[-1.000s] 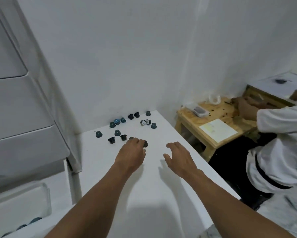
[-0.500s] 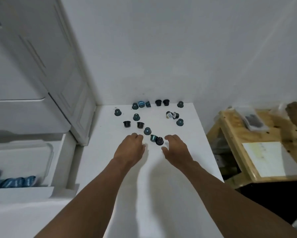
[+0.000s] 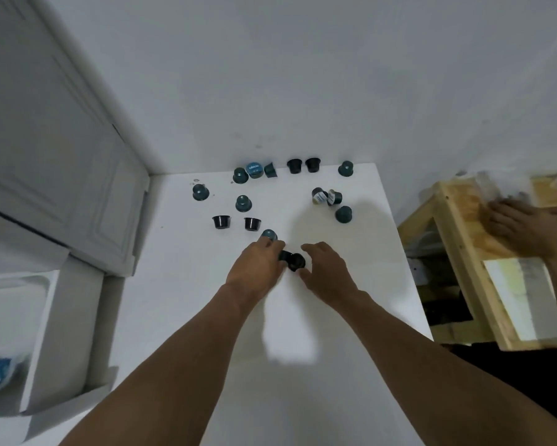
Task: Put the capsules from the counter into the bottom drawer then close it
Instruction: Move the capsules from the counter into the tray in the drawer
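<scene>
Left hand [image 3: 254, 268] touches a teal capsule [image 3: 269, 235], grip unclear; right hand [image 3: 328, 272], loosely spread, touches two dark capsules [image 3: 292, 259] on the bench [image 3: 180, 284]. Print on the far blue lid [image 3: 254, 169] is illegible.

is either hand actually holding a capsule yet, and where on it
Cannot tell: the left hand and right hand flank the black capsules on the counter, close against their sides, no clear grip.

Capsules [image 3: 243, 203] are lying on the counter [image 3: 190, 284], toward its back. The drawer [image 3: 51, 333] is sitting left; a wooden table [image 3: 463, 252], right.
</scene>
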Demonstrator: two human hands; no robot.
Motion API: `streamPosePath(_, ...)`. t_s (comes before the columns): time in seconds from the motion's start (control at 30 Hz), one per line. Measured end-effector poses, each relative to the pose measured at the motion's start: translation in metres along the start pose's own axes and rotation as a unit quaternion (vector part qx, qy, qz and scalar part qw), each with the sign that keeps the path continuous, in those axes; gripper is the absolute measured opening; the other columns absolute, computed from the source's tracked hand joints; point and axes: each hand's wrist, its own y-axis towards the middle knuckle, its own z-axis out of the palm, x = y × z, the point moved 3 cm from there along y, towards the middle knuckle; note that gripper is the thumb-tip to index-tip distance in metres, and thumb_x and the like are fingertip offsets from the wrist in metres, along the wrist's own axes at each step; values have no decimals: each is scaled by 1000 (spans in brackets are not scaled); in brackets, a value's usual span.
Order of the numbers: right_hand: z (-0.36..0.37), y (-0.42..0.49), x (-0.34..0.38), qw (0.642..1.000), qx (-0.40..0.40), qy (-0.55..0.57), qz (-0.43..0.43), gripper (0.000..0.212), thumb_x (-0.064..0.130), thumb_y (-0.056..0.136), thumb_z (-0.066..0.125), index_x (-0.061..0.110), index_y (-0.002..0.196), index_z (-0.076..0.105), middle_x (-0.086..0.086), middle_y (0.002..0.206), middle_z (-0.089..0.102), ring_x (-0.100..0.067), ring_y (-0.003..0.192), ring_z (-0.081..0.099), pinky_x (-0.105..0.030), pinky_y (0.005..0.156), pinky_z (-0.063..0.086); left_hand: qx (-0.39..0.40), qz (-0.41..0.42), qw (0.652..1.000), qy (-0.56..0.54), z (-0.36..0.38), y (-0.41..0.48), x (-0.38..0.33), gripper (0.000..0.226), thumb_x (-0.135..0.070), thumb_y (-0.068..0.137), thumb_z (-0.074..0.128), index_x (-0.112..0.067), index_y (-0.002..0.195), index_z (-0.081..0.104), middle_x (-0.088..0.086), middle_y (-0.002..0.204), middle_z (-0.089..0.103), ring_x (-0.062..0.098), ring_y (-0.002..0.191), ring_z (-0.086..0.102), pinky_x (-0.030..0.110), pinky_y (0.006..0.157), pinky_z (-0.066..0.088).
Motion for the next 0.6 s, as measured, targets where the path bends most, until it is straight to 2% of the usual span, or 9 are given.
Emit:
streamPosePath(0.13,11,15,-4,1000,13,11,-7,28,21,90,57,3,111,61,-11,106,61,-27,100,56,-35,85,46,15,-1,1000,-6,15,16,9,24,-23,92,55,-10,111,60,12,114,54,33,90,59,38,78,48)
streamPosePath(0.23,18,21,-7,999,1,32,2,19,21,89,56,3,90,62,-7,86,61,-23,83,54,-33,71,43,10,-13,1000,-25,24,21,16,19,-25,90,57,-9,101,60,11,105,57,33,85,58,36,72,46)
streamPosePath(0.43,19,17,-10,999,-16,36,-1,15,19,87,59,7,95,61,-6,89,61,-21,81,54,-33,73,47,-13,-43,996,-76,27,18,18,14,-18,83,60,-8,90,54,10,86,61,31,75,57,29,62,36)
streamPosePath(0.6,10,-3,-8,1000,-22,20,5,19,12,80,62,7,98,59,-7,94,61,-24,83,55,-35,75,47,-12,-48,992,-120,23,-3,17,20,-15,81,59,-13,101,56,7,98,55,26,83,55,26,69,37)
